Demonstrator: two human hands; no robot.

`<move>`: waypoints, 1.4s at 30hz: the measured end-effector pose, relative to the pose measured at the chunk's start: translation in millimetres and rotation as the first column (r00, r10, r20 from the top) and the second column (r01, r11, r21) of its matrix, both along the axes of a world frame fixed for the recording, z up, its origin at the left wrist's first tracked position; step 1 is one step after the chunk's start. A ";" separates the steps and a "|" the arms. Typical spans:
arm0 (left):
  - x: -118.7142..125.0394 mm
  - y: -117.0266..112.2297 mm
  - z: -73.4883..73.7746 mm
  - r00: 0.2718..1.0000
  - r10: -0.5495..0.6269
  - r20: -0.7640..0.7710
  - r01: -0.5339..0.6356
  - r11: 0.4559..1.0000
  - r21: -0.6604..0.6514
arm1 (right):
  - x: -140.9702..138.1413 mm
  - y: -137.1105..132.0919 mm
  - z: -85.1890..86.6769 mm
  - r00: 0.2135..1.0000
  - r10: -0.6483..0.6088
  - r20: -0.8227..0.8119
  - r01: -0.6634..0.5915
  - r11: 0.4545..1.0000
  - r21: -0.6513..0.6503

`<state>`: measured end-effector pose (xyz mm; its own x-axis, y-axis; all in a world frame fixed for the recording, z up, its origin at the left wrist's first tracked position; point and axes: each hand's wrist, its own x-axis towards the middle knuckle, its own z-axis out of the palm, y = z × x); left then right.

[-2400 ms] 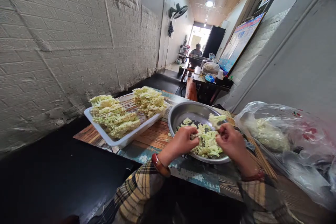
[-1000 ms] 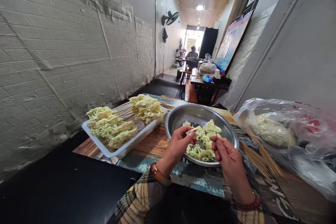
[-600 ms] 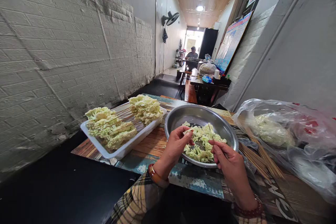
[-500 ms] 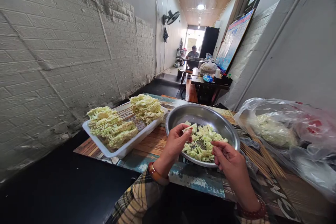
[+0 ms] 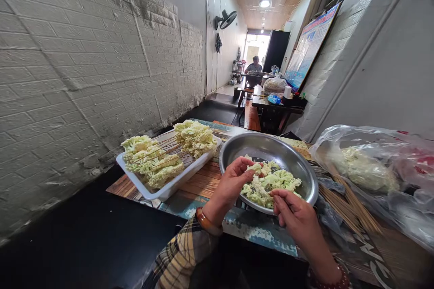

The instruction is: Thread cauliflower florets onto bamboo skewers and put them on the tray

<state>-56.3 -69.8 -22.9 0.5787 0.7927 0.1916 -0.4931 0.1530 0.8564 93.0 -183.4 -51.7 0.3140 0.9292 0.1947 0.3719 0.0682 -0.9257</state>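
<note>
Table (image 5: 202, 179) w/ white tray (image 5: 162, 192) of skewered cauliflower, steel bowl (image 5: 271, 148) beside it. Right hand (image 5: 296, 219) curled at bowl's near rim, grip unclear. Left hand (image 5: 232, 183) pinches floret (image 5: 255, 167) over bowl; crumbly, hard squeeze may snap it

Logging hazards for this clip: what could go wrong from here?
1. The left hand pinches a small cauliflower floret at the fingertips; it might slip or crumble.
2. The metal bowl sits close to the near edge of the table; the right hand, if it leans on the rim, could tip it.
3. Loose bamboo skewers lie by the right forearm; a sweep could scatter them.
</note>
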 end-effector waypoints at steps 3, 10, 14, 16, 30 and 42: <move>3.2 1.1 -2.7 0.996 -0.047 0.069 0.051 0.996 -0.067 | 0.2 0.3 -0.1 1.000 0.008 0.000 -0.008 1.000 0.005; 10.1 6.2 -6.2 0.992 0.012 0.122 0.005 0.991 -0.134 | 1.6 1.9 -0.4 0.992 0.007 -0.128 -0.008 1.000 -0.011; 13.5 6.1 -6.2 0.994 0.076 0.083 -0.069 0.994 -0.082 | -2.7 1.9 4.6 1.000 -0.006 0.001 0.006 1.000 0.007; 15.0 6.4 -6.7 0.985 0.172 0.033 -0.172 0.985 0.005 | -4.9 1.4 7.5 0.999 -0.010 0.045 0.009 1.000 0.014; 9.2 6.6 -5.9 0.957 0.222 -0.185 -0.193 0.967 0.164 | -4.8 2.1 8.5 0.987 -0.044 0.157 0.032 0.997 0.074; 11.7 10.3 -9.3 0.976 0.213 -0.037 -0.215 0.976 -0.037 | -1.7 -3.1 0.7 0.904 -0.201 0.376 0.139 0.973 0.184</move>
